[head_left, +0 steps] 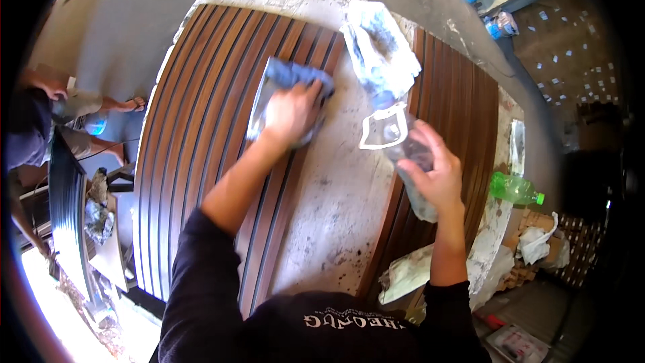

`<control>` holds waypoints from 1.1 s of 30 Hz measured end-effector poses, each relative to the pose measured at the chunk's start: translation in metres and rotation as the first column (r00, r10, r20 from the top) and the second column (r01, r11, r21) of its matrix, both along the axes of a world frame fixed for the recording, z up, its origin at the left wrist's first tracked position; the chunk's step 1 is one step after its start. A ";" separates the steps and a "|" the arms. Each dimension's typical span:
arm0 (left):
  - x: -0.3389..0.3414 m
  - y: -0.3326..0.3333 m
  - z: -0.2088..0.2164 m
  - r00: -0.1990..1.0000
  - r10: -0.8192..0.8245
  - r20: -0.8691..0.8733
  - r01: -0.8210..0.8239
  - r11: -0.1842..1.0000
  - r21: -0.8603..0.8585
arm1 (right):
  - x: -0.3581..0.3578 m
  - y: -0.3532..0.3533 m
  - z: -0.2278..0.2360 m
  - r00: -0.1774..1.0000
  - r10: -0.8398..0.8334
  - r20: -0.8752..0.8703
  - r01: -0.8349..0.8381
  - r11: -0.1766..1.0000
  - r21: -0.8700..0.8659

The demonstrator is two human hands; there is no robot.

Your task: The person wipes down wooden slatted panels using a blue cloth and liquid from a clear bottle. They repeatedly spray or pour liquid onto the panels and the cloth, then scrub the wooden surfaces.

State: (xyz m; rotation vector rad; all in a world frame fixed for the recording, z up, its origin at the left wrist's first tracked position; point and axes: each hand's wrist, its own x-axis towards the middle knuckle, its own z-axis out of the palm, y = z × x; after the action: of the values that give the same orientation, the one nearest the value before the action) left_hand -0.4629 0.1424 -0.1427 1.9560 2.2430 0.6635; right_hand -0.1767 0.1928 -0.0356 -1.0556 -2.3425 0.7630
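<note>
The left hand point(292, 111) lies on a crumpled blue-grey cloth point(289, 72) on the left brown slatted panel point(195, 128), too blurred to tell whether its fingers grip it, while the right hand point(435, 168) is wrapped around a clear plastic bottle point(416, 154), tilted above the mottled white table point(329, 222) beside the right slatted panel point(457, 94). A loosened grip could drop the bottle onto that panel; grit trapped under the cloth could scratch the slats.

White lettering point(326, 321) on black shirt point(285, 339)
</note>
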 end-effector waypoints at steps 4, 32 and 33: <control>0.051 -0.206 -0.002 0.996 -0.089 -0.002 0.089 0.996 0.001 | 0.035 -0.016 0.004 0.977 -0.008 -0.211 0.018 0.999 0.044; -0.001 -0.091 0.003 1.000 -0.022 -0.012 0.023 0.996 0.086 | -0.044 -0.038 -0.005 0.810 0.250 0.531 -0.189 0.968 -0.167; 0.002 -0.093 0.000 0.998 -0.049 -0.034 0.049 0.999 0.012 | -0.046 -0.038 -0.005 0.786 0.235 0.572 -0.153 0.970 -0.188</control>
State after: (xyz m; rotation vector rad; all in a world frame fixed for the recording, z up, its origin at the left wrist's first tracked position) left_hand -0.4613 0.0494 -0.1429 2.0355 2.2073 0.6456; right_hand -0.2226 0.1552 -0.0404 -1.2617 -3.0089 0.7455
